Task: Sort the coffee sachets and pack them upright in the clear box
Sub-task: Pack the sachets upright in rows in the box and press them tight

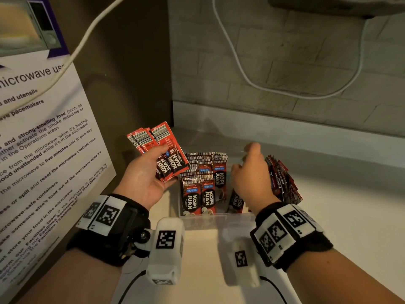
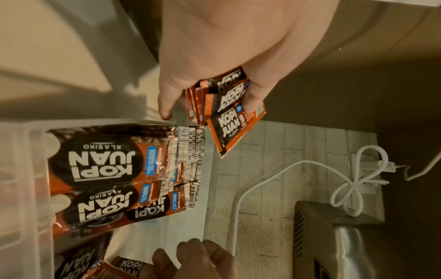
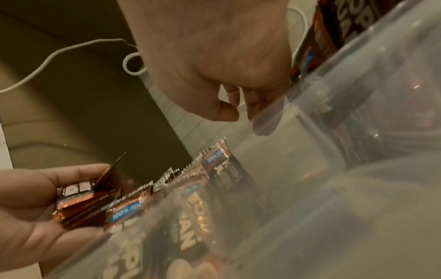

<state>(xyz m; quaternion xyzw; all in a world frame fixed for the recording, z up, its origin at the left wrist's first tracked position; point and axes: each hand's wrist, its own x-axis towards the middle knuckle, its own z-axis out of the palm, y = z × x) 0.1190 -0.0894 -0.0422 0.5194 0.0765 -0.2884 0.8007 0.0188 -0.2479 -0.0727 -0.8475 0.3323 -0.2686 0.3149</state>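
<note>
My left hand grips a fan of several red and black coffee sachets, thumb on top, just left of the clear box. The held sachets hang above the box's left end in the left wrist view. Upright sachets fill the box's left half in rows, and one sachet leans near the middle. My right hand hovers over the box's right half with curled fingers holding nothing. A loose heap of sachets lies right of the box.
A microwave-use notice leans along the left side. A white cable loops down the brick wall behind. The pale counter stretches to the right and front. A metal appliance hangs above.
</note>
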